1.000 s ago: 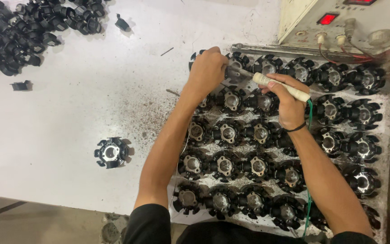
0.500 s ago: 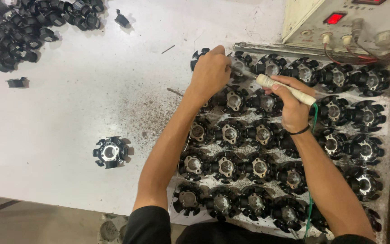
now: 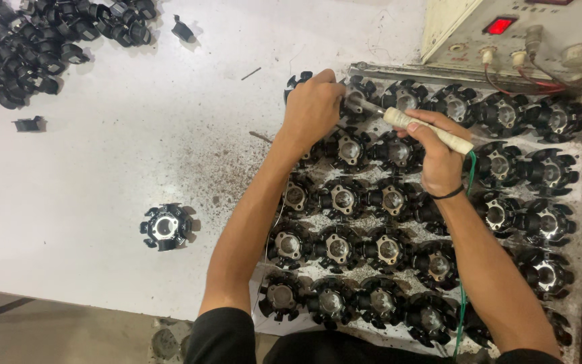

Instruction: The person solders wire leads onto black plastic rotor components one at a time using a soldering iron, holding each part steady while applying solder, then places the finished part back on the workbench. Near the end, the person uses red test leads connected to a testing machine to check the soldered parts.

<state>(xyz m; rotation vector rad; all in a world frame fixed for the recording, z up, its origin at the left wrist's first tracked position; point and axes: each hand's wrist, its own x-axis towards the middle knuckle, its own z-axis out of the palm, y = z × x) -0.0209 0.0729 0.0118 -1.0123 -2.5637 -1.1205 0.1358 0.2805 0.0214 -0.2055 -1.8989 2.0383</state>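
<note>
My left hand [image 3: 312, 108] is closed at the far left corner of a grid of black round finned parts with metal centres [image 3: 342, 199], pinching something thin that I cannot make out, right over one such part [image 3: 357, 94]. My right hand [image 3: 439, 158] grips a soldering iron with a pale taped handle [image 3: 426, 128]; its tip points left at that same part, close to my left fingers. A green cord [image 3: 469, 168] runs from the handle down along my right forearm.
A pile of small black pieces [image 3: 42, 40] lies at the far left of the white table [image 3: 102, 155]. One finned part [image 3: 166, 226] sits alone near the front edge. A beige control box with a red light [image 3: 500, 27] and wires stands at the far right.
Both hands stay at the same corner part; the iron's tip and my left fingers have shifted only slightly. The view has drifted a little.
</note>
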